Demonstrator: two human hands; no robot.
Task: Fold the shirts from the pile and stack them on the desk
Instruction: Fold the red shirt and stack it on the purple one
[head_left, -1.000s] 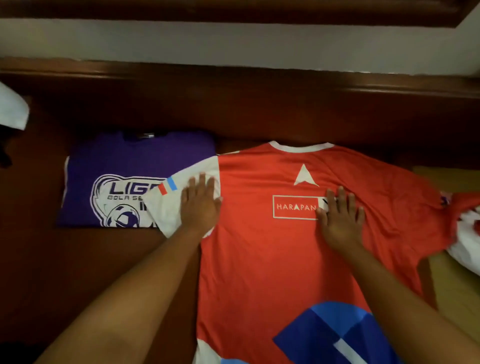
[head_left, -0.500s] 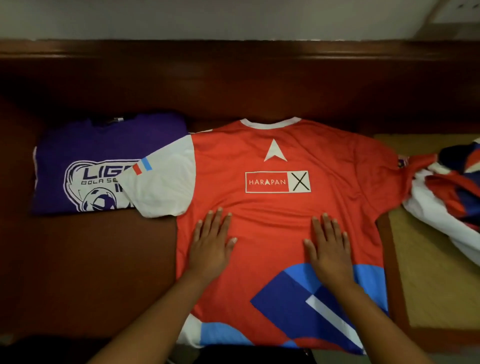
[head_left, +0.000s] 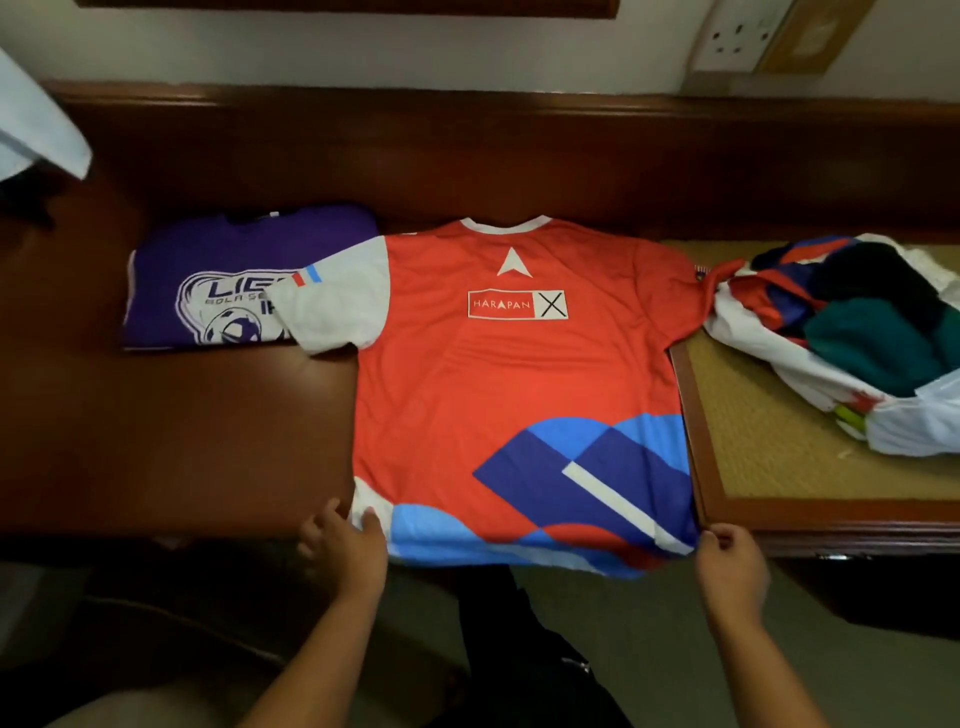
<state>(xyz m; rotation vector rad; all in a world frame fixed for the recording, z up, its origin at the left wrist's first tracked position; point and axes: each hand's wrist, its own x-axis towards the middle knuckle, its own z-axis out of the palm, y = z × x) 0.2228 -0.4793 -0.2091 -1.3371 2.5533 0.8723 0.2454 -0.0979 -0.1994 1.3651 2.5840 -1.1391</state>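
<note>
A red jersey (head_left: 498, 374) with white sleeves and blue shapes at the hem lies spread flat, back side up, on the dark wooden desk (head_left: 208, 441). Its hem hangs slightly over the desk's front edge. My left hand (head_left: 343, 540) pinches the hem's left corner. My right hand (head_left: 730, 561) pinches the hem's right corner. A folded purple shirt (head_left: 218, 280) lies to the left, partly under the jersey's white sleeve. The pile of unfolded shirts (head_left: 852, 322) sits at the right.
The pile rests on a woven tan surface (head_left: 769, 441) framed in wood, level with the desk. A raised wooden back rail (head_left: 467, 130) runs behind. A wall socket (head_left: 737, 36) is at top right. White cloth (head_left: 36, 130) shows at far left.
Both hands slid down the jersey from its middle to the hem and now pinch the two bottom corners. The view tilted back, showing more of the pile and wall.
</note>
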